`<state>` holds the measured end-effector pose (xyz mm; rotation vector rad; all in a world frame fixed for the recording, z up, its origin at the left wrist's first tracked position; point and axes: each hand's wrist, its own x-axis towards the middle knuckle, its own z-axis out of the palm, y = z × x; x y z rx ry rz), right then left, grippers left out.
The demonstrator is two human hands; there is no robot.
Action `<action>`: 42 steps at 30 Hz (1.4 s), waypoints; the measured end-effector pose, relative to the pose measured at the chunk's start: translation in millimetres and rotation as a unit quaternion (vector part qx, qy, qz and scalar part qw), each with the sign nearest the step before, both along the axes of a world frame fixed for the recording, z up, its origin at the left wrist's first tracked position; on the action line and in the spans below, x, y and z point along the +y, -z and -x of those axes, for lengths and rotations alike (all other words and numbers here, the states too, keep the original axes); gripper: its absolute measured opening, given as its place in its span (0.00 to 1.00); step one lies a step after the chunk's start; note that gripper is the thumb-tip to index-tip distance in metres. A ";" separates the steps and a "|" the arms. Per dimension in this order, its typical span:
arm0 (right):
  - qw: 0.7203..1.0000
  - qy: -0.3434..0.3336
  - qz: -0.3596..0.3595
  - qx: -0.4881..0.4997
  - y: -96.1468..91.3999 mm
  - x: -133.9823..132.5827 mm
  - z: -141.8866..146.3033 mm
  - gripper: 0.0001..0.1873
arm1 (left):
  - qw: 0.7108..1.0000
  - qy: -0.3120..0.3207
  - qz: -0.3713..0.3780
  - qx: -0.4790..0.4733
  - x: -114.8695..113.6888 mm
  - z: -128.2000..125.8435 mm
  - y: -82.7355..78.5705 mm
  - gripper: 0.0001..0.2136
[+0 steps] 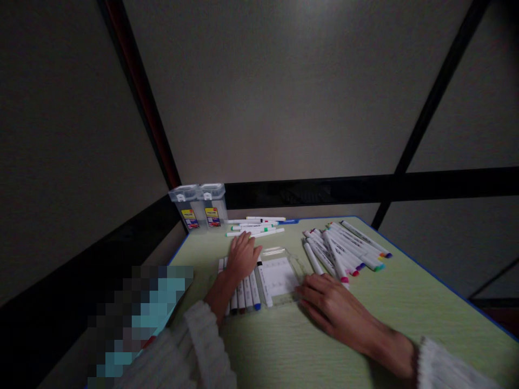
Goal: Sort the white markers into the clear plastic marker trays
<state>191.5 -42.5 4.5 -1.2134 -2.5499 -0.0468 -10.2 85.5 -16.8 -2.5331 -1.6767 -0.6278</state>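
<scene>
My left hand (241, 258) lies flat, fingers stretched out, on a row of white markers (245, 294) lined up on the green table (284, 340). My right hand (330, 308) rests palm down with fingers spread, its fingertips touching the near right edge of a clear plastic case (279, 275) lying open between the hands. One black-tipped marker (264, 283) lies along the case's left side. Neither hand grips anything.
A fan of white markers with coloured caps (344, 248) lies right of the case. A smaller pile of markers (255, 226) sits at the back. Two upright clear marker boxes (198, 208) stand at the far left corner. A blurred patch covers the near left edge.
</scene>
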 end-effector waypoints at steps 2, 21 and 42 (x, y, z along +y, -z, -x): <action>1.000 0.000 -0.001 0.002 0.3 0.7 0.0 0.11 | 1.000 -0.007 0.008 0.028 1.2 -0.3 2.6 0.18; 1.000 -0.008 0.018 -0.019 2.3 0.7 0.5 0.10 | 0.997 -0.005 0.053 0.050 3.2 0.5 2.6 0.20; 0.999 -0.019 -0.002 -0.039 6.1 2.9 0.4 0.11 | 0.999 0.044 0.020 0.003 7.5 4.4 2.5 0.13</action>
